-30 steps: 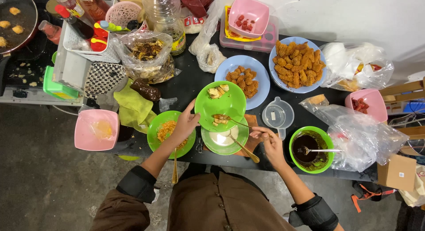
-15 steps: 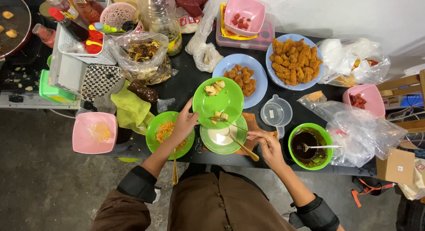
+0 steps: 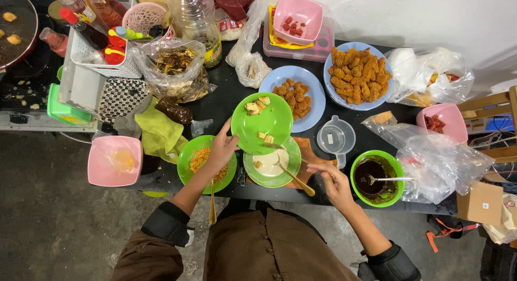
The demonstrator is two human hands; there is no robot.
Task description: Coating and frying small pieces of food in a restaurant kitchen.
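While the black table (image 3: 226, 106) carries everything, the biggest thing in hand is the green plate (image 3: 269, 122), which the left hand (image 3: 221, 152) holds tilted; its fingers are clamped on the plate's lower left rim, thumb on top, so the plate rises up and to the right of the fingers. A few pale cubes of food lie on it, some far from the fingers near the upper rim, some near the lower rim. Just under that lower rim, to the right of the left fingers, sits a green bowl of white batter (image 3: 269, 165). Below the left hand lies another green bowl of orange crumbs (image 3: 200, 161), the wrist passing over it. The right hand (image 3: 335, 181) has its fingers closed together on the handle end of a wooden spoon (image 3: 293, 178), whose other end reaches left into the batter bowl, well away from those fingers. To the right of the right fingers stands a green bowl of dark sauce (image 3: 377, 176) with a spoon in it, and above them a small clear measuring cup (image 3: 335, 137).
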